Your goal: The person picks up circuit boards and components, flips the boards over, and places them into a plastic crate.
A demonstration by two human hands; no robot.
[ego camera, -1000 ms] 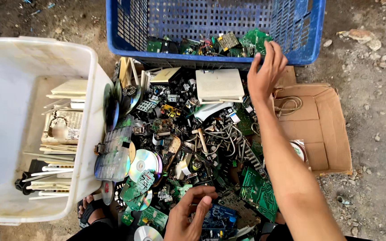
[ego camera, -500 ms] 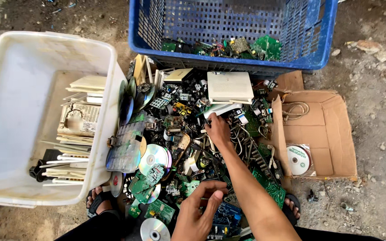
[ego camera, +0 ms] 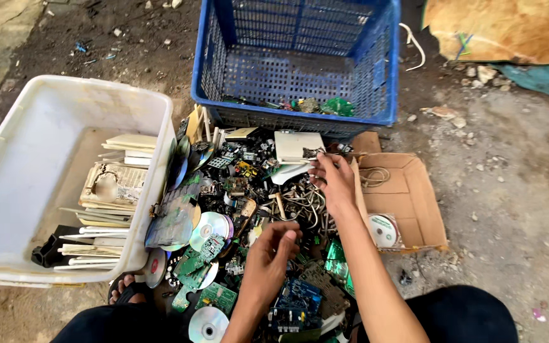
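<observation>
Near the blue crate's front wall, the right hand pinches a small dark part between thumb and fingertips, lifted just over the pile of scrap. Keeping that pinch firm and raising it straight should stop snagging on the wires. Lower down, the left hand hovers half-curled over circuit boards, holding nothing visible.

The right hand pinches a small dark part above the scrap pile; the left hand hovers, fingers curled.
</observation>
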